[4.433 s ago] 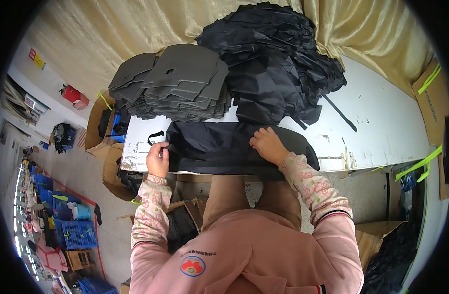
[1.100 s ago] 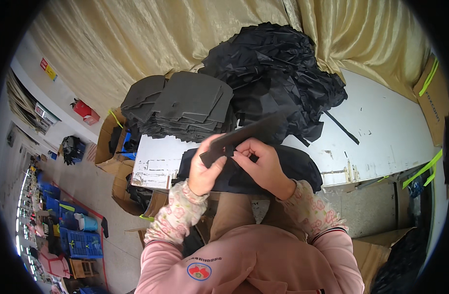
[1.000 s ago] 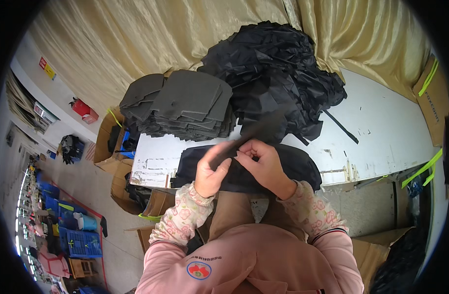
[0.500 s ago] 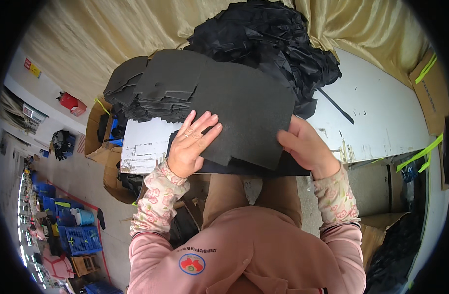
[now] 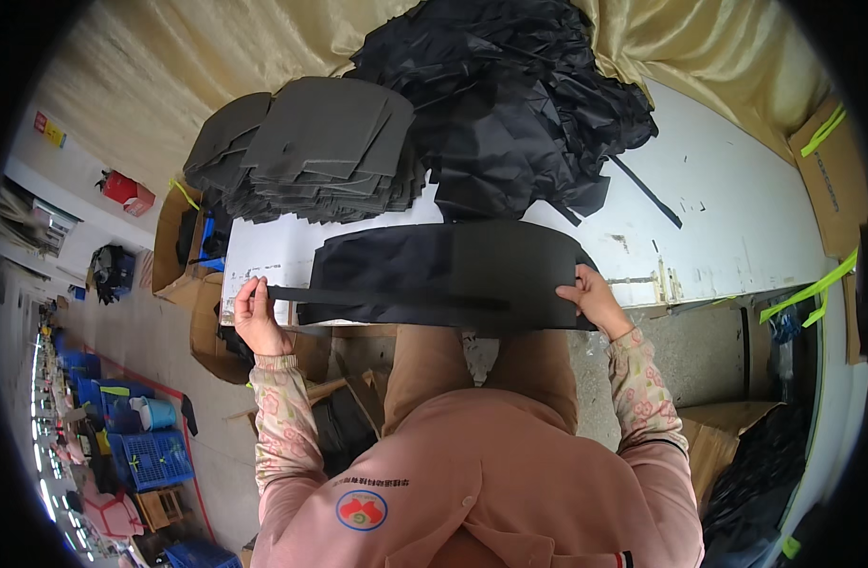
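Observation:
A curved black fabric piece (image 5: 382,256) lies along the front edge of the white table. Over its right half is a dark grey foam sheet (image 5: 519,270), blurred along its left side. My right hand (image 5: 597,301) pinches the sheet's right edge between thumb and fingers. At the left, my left hand (image 5: 258,320) is closed on the end of a narrow black strip (image 5: 296,294). That strip runs rightward across the fabric's front part, and its far end blurs into the dark sheet.
A stack of dark grey foam sheets (image 5: 325,137) stands at the back left of the white table (image 5: 727,208). Beside it rises a large heap of black fabric pieces (image 5: 510,123). Cardboard boxes (image 5: 216,327) flank the table, and gold curtains (image 5: 254,43) hang behind.
The foam sheet has come down from in front of the stack onto the black fabric. My left hand has left the sheet, moved left and taken the strip's end; my right hand is slightly lower.

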{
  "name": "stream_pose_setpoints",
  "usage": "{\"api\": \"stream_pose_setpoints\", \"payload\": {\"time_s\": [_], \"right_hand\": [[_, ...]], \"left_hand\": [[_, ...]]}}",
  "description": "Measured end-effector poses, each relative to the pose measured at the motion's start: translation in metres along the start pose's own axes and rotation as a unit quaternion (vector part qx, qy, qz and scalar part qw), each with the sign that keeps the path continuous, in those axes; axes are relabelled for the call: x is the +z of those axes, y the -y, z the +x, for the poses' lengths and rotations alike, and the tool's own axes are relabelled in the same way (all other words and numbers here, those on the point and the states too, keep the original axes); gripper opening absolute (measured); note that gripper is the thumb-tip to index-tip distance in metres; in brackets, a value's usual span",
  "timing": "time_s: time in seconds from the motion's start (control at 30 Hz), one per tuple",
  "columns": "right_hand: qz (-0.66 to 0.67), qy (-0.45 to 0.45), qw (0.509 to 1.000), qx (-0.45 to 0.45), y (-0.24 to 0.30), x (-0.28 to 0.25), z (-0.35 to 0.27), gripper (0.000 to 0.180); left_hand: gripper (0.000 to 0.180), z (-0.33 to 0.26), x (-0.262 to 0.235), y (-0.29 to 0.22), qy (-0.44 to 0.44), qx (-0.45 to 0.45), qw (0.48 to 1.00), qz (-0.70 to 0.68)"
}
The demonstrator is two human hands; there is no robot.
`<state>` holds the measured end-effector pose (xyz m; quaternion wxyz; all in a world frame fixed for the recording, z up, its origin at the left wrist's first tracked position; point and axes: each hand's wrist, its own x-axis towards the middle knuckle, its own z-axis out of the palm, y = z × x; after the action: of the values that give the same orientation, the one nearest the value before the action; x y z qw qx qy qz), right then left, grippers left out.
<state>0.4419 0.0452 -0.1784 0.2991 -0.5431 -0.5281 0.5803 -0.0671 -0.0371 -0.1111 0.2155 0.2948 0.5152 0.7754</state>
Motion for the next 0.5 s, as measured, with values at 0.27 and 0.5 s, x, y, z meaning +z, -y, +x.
{"api": "stream_pose_setpoints", "payload": {"time_s": [0.27,0.5], "right_hand": [[-0.020,-0.006,1.000,0.023,-0.011,-0.016,0.002,0.023],[0.126,0.024,0.990,0.052,0.001,-0.010,-0.002,0.023]], "left_hand": [[0.032,-0.001,-0.061,0.090,-0.064,0.160,0.884,0.434],[0.050,-0.164,0.062,0.059,0.464,-0.535,0.699,-0.100]]}}
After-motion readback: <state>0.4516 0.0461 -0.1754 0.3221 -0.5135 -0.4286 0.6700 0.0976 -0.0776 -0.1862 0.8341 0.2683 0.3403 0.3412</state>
